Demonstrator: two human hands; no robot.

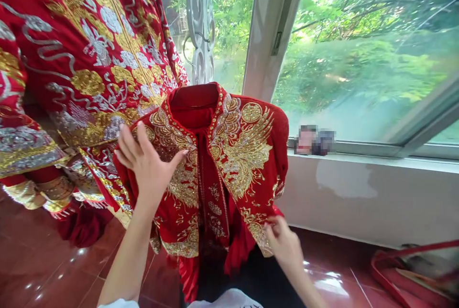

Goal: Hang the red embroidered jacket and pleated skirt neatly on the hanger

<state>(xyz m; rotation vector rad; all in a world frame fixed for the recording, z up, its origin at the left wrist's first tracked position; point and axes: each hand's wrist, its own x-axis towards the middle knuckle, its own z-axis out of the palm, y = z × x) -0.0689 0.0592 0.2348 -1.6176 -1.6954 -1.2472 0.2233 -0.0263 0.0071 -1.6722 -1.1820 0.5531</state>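
A red jacket (pixel 240 155) with gold and silver embroidery hangs on a hanger (pixel 190 66) hooked to the window grille (pixel 201 21). My left hand (pixel 147 164) lies flat on the jacket's left shoulder panel, fingers spread and open. My right hand (pixel 283 243) pinches the jacket's lower right hem, fingers closed on the cloth. A larger red embroidered garment (pixel 82 54) hangs to the left and partly overlaps the jacket's left side.
A window (pixel 358 49) with a white sill (pixel 376 157) runs along the right; two small blurred objects (pixel 315 139) sit on the sill. A red bag (pixel 412 269) lies on the glossy red tile floor (pixel 43 269) at lower right.
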